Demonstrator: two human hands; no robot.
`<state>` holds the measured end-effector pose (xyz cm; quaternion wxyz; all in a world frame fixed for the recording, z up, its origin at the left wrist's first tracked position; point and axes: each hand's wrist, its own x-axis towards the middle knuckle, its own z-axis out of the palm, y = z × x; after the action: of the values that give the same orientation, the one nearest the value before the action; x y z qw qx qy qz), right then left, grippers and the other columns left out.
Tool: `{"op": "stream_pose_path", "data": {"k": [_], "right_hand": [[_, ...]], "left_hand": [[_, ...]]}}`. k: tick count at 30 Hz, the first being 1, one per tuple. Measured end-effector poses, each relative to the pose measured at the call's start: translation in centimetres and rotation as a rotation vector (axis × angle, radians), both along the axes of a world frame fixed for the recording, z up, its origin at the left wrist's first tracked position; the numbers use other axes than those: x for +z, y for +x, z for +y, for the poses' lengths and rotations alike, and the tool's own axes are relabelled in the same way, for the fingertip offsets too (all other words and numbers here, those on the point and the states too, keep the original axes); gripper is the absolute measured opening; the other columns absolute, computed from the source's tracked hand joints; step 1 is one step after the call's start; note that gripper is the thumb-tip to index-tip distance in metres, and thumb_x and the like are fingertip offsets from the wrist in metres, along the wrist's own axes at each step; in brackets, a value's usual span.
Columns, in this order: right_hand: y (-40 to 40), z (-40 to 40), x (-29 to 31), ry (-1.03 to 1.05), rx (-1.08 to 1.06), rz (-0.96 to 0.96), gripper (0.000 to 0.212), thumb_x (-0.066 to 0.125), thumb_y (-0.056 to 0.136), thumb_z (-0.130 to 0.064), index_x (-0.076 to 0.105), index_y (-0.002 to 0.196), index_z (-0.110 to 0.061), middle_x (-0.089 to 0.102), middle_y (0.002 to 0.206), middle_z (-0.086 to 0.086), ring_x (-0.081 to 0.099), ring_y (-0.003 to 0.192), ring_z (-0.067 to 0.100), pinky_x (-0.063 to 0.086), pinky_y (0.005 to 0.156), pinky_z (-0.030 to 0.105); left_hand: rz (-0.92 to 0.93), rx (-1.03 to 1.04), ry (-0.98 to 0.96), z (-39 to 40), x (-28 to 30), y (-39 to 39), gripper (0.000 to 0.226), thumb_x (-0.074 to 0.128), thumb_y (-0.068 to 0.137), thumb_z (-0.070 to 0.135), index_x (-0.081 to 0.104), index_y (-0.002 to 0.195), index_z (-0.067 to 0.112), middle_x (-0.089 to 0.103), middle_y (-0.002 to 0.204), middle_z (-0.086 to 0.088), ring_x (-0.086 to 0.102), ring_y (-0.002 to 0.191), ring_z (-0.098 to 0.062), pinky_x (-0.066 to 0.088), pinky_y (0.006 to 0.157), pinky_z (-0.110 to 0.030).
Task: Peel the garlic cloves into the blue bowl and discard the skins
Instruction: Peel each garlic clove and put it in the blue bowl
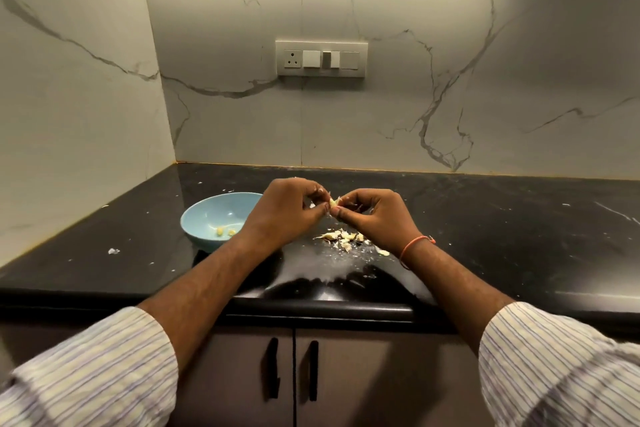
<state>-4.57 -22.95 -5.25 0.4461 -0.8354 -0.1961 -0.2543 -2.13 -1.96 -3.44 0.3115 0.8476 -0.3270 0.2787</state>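
A small pale garlic clove (334,202) is held above the black counter, pinched between both hands. My left hand (289,210) grips it from the left with thumb and fingertips. From the right, my right hand (372,215) pinches the same clove. The blue bowl (207,215) sits on the counter just left of my left hand, its right rim hidden behind my wrist. Two peeled cloves (225,231) lie inside it. A heap of garlic skins and cloves (346,237) lies on the counter below my hands.
The black counter (502,236) runs against a marble wall, with a corner at the left. White skin flakes are scattered over it, one scrap (113,251) at the left. A switch panel (321,58) is on the wall. Cabinet doors (294,374) are below the counter edge.
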Motion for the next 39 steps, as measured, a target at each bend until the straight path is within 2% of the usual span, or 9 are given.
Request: {"op": "stream_pose_path", "data": {"k": [6,13,23,26,28,30,33,36,39], "right_hand": [[1.6,6.8,1.2,-0.072,0.020,0.055,0.015,0.089,0.083,-0.030,0.083,0.095,-0.023,0.079,0.085,-0.010,0.072,0.080,0.001,0.061,0.078,0.023],[2.6,12.0,2.6,-0.345,-0.020,0.029,0.018,0.079,0.093,-0.024,0.083,0.109,-0.016,0.081,0.105,0.004,0.066,0.084,0.009,0.057,0.086,0.030],[1.0,5.4,3.1,-0.295,-0.136,0.093,0.014,0.072,0.097,-0.033,0.082,0.098,-0.022,0.076,0.088,-0.011,0.063,0.077,0.000,0.052,0.076,0.023],[0.2,1.6,2.9,-0.234,-0.223,0.181,0.038,0.059,0.103,-0.051,0.077,0.084,-0.023,0.073,0.075,-0.008,0.065,0.070,0.006,0.049,0.066,0.027],[-0.3,-0.7,2.7,-0.193,-0.301,0.211,0.051,0.051,0.105,-0.055,0.079,0.077,-0.023,0.076,0.074,-0.006,0.068,0.072,0.011,0.050,0.069,0.030],[-0.8,-2.6,2.5,-0.231,-0.352,0.226,0.045,0.057,0.103,-0.052,0.082,0.077,-0.025,0.077,0.074,-0.007,0.067,0.070,0.011,0.051,0.071,0.030],[-1.3,-4.7,2.3,-0.376,-0.339,0.277,0.013,0.081,0.090,-0.037,0.083,0.100,-0.029,0.078,0.095,-0.011,0.064,0.079,0.000,0.053,0.081,0.026],[-1.2,-5.7,2.1,-0.436,-0.336,0.304,0.029,0.087,0.084,-0.029,0.080,0.112,-0.031,0.076,0.111,-0.012,0.063,0.086,-0.001,0.052,0.089,0.025],[-0.8,-5.6,2.1,-0.552,-0.319,0.352,0.024,0.083,0.087,-0.036,0.081,0.110,-0.029,0.077,0.109,-0.010,0.066,0.093,0.005,0.049,0.086,0.024]], "left_hand": [[0.039,0.202,0.156,6.9,2.4,-0.7,0.012,0.080,0.092,0.031,0.082,0.102,0.024,0.079,0.096,0.009,0.065,0.081,-0.001,0.055,0.082,-0.024],[0.143,0.376,0.204,12.4,2.3,-1.2,0.017,0.077,0.095,0.027,0.081,0.109,0.017,0.079,0.104,0.001,0.064,0.083,-0.007,0.045,0.077,-0.021],[0.048,0.209,0.121,6.9,2.4,-1.5,0.013,0.075,0.095,0.031,0.083,0.100,0.023,0.080,0.095,0.007,0.071,0.087,-0.008,0.059,0.087,-0.030],[0.057,0.127,0.125,2.6,2.1,-1.7,0.014,0.075,0.095,0.032,0.083,0.099,0.021,0.080,0.090,0.007,0.072,0.080,-0.006,0.059,0.082,-0.028],[0.064,0.105,0.156,0.0,1.3,-1.4,0.014,0.078,0.093,0.031,0.083,0.097,0.019,0.080,0.089,0.004,0.071,0.078,-0.008,0.060,0.079,-0.029],[0.076,0.099,0.176,-2.0,0.1,-0.9,0.010,0.078,0.092,0.026,0.082,0.097,0.018,0.080,0.091,0.002,0.071,0.079,-0.012,0.060,0.079,-0.033],[0.107,0.137,0.245,-3.7,-1.5,0.0,0.020,0.071,0.093,0.007,0.080,0.106,0.019,0.079,0.097,-0.003,0.072,0.086,-0.020,0.059,0.080,-0.035],[0.087,0.152,0.242,-3.9,-3.3,1.0,0.036,0.062,0.088,-0.005,0.079,0.108,0.019,0.078,0.099,-0.006,0.071,0.091,-0.028,0.060,0.082,-0.041],[0.099,0.143,0.143,-3.4,-4.8,1.9,0.019,0.056,0.095,0.003,0.074,0.096,0.011,0.074,0.090,-0.009,0.067,0.082,-0.031,0.056,0.073,-0.043]]}}
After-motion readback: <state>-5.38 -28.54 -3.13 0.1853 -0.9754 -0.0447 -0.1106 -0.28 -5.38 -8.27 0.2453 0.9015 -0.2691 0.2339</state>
